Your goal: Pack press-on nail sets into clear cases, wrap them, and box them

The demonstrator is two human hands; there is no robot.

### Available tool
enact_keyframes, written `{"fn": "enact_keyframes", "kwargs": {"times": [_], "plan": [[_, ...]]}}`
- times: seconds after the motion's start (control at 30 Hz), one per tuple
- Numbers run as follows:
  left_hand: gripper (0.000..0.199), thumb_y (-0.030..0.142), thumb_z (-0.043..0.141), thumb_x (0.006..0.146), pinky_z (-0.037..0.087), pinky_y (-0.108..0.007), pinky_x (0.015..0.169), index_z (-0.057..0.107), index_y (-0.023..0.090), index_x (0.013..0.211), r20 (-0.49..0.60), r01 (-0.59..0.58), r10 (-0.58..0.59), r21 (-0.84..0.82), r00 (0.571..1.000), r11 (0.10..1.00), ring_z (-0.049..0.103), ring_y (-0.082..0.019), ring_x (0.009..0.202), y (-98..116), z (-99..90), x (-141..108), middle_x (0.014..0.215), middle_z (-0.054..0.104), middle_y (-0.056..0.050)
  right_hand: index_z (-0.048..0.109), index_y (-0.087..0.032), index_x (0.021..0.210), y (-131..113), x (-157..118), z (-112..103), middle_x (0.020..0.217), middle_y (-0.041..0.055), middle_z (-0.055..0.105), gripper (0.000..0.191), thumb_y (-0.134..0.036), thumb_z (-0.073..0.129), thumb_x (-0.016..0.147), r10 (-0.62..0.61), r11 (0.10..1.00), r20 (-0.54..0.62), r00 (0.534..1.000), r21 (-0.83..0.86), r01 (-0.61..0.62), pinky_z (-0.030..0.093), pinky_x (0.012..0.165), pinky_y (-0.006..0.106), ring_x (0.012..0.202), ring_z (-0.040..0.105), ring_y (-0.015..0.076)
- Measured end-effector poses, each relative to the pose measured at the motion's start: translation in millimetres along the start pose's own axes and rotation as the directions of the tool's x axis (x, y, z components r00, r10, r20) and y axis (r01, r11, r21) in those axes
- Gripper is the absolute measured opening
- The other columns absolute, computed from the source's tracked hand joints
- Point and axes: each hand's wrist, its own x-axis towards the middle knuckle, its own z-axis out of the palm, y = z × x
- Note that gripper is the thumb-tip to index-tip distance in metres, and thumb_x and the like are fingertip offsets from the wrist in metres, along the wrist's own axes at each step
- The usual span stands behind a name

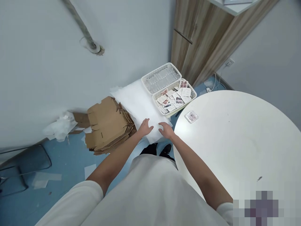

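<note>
My left hand (pixel 145 127) is held over a pile of white sheet material (pixel 138 97), fingers loosely curved and apart, with nothing in it. Facing it across a small gap, my right hand (pixel 166 130) is also open and bare, near the round table's edge. Whether either hand touches the white material, I cannot tell. Beyond them, a white plastic basket (pixel 154 96) holds many small cards and packets (pixel 175 98), some with dark or reddish oval pieces. Its perforated lid (pixel 162 78) lies tilted back behind it. A small clear plastic box (pixel 191 116) rests on the table.
The round white table (pixel 235 131) fills the right side. Flattened cardboard boxes (pixel 108 122) are stacked at the left, beside crumpled white plastic (pixel 60 127). A dark-framed chair (pixel 25 166) stands on the blue floor (pixel 70 163). A wood-grain cabinet (pixel 199 37) and cables (pixel 214 83) are at the back.
</note>
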Motion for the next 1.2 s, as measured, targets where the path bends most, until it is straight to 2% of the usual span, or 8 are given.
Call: {"fn": "enact_keyframes", "kwargs": {"times": [0.13,0.33,0.6,0.77,0.9,1.0,1.07,1.2], "plan": [[0.067,0.027,0.053,0.072,0.020,-0.034,0.107,0.028,0.014,0.133,0.045,0.176,-0.171,-0.199,0.984,0.964,0.018,-0.024,0.134,-4,-3.1,15,0.145,0.022,-0.012,0.042,-0.013,0.125,-21,36,14,0.137,0.0153,0.034,0.049,-0.019,0.051,0.078,0.067,0.997,0.054,0.996,-0.042,-0.065,0.031,0.100,0.038,0.127,0.030,0.0242],[0.070,0.027,0.051,0.072,0.018,-0.033,0.108,0.025,0.013,0.135,0.119,0.267,-0.240,-0.353,0.963,0.897,0.016,-0.024,0.134,-14,3.5,28,0.145,0.020,-0.012,0.040,-0.015,0.127,-32,69,34,0.143,0.0150,0.020,0.056,-0.018,0.055,0.074,0.214,0.976,-0.007,0.977,-0.051,-0.214,0.030,0.100,0.039,0.132,0.019,0.0281],[0.067,0.026,0.046,0.075,0.010,-0.032,0.110,0.021,0.017,0.137,0.169,0.307,-0.259,-0.419,0.951,0.854,0.005,-0.019,0.136,-17,15.1,27,0.148,0.011,-0.008,0.033,-0.015,0.128,-24,91,30,0.117,0.0124,0.052,0.062,-0.028,0.056,0.072,0.352,0.936,-0.166,0.921,0.078,-0.343,0.039,0.090,0.034,0.110,0.048,0.0211],[0.070,0.027,0.046,0.075,0.012,-0.035,0.109,0.017,0.017,0.138,0.211,0.320,-0.251,-0.430,0.945,0.844,0.003,-0.022,0.136,-16,16.8,25,0.149,0.003,-0.009,0.051,-0.018,0.108,-31,101,25,0.086,0.0058,0.062,0.029,-0.027,0.043,0.081,0.421,0.894,-0.165,0.892,-0.092,-0.439,0.043,0.074,0.033,0.084,0.057,0.0197],[0.069,0.027,0.045,0.076,0.011,-0.036,0.109,0.017,0.017,0.138,0.209,0.297,-0.226,-0.429,0.952,0.853,0.004,-0.021,0.136,-19,18.8,24,0.148,0.004,-0.010,0.040,-0.016,0.122,-32,101,25,0.115,0.0125,0.054,0.045,-0.014,0.045,0.078,0.295,0.881,-0.268,0.917,-0.296,-0.370,0.039,0.081,0.033,0.103,0.050,0.0221],[0.068,0.028,0.046,0.076,0.012,-0.036,0.109,0.018,0.018,0.137,0.196,0.280,-0.214,-0.435,0.957,0.855,0.006,-0.023,0.135,-23,23.1,25,0.149,0.004,-0.008,0.033,-0.016,0.129,-32,102,30,0.132,0.0138,0.040,0.057,-0.014,0.050,0.075,0.156,0.885,-0.203,0.967,-0.406,-0.228,0.033,0.091,0.035,0.118,0.039,0.0248],[0.067,0.029,0.047,0.076,0.013,-0.036,0.109,0.020,0.020,0.136,0.186,0.272,-0.210,-0.439,0.960,0.856,0.007,-0.023,0.135,-26,26.7,26,0.149,0.005,-0.007,0.030,-0.015,0.131,-33,106,35,0.129,0.0141,0.042,0.058,-0.018,0.050,0.076,0.164,0.900,-0.152,0.975,-0.381,-0.211,0.033,0.091,0.036,0.116,0.040,0.0247],[0.067,0.028,0.048,0.074,0.012,-0.035,0.110,0.022,0.021,0.136,0.169,0.257,-0.201,-0.456,0.965,0.852,0.007,-0.022,0.135,-31,33.6,27,0.149,0.007,-0.005,0.034,-0.014,0.128,-33,116,42,0.111,0.0127,0.052,0.054,-0.028,0.049,0.078,0.314,0.897,-0.195,0.929,-0.259,-0.357,0.037,0.087,0.036,0.102,0.048,0.0242]]}}
